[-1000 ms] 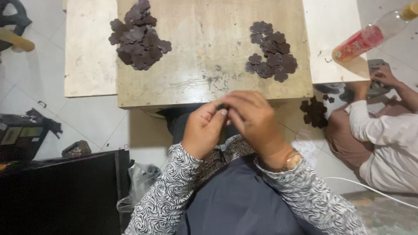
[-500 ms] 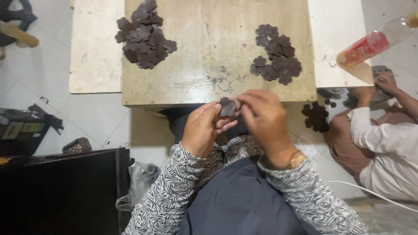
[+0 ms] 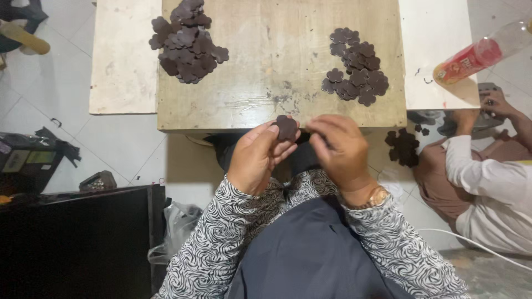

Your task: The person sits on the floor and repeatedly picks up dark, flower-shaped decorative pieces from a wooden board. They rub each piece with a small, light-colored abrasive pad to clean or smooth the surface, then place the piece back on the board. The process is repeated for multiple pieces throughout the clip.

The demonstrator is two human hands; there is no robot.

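Observation:
My left hand (image 3: 256, 158) pinches a dark brown flower-shaped piece (image 3: 286, 127) between thumb and fingers, just below the front edge of a low wooden table (image 3: 277, 72). My right hand (image 3: 341, 149), with a gold watch on the wrist, is curled right beside it; whether it touches the piece I cannot tell. A big heap of the same dark pieces (image 3: 185, 41) lies at the table's far left. A flatter group of flower pieces (image 3: 357, 72) lies at its far right.
Another person in a white sleeve (image 3: 487, 177) sits on the floor at the right, with more dark pieces (image 3: 403, 147) by them. A plastic bottle with red liquid (image 3: 476, 55) lies on a white board. A black box (image 3: 77, 243) stands at my left.
My hands have come apart a little and risen toward the table edge. The flower piece, hidden between my fingers before, now shows in my left hand.

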